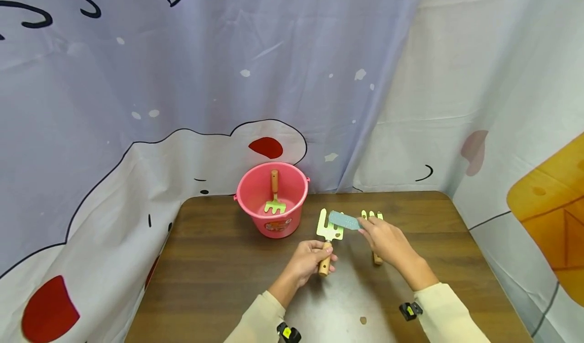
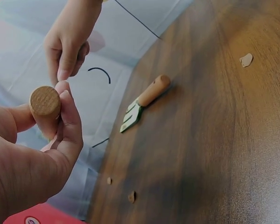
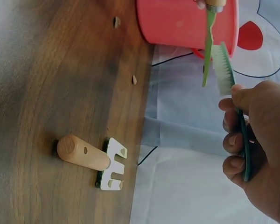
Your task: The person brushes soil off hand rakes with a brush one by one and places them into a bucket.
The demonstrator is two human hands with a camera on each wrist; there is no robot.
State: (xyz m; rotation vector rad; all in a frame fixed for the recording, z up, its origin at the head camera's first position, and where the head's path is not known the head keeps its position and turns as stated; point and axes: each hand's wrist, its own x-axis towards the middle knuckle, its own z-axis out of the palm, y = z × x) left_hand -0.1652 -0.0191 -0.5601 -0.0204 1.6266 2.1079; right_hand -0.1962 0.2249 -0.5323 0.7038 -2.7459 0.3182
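My left hand grips the wooden handle of a small garden fork, its light-green tines pointing away from me above the table. A teal brush with pale bristles is held in my right hand, fingers curled round its handle. In the right wrist view the bristles are right at the fork's green head. A second garden fork lies on the table, partly hidden under my right hand in the head view; the left wrist view shows its wooden handle and pronged head.
A pink bucket stands at the table's back edge, left of the hands. Inside it leans a small green rake with a wooden handle. Several small brown flakes lie on the wooden table, one near the front. Printed curtains hang behind.
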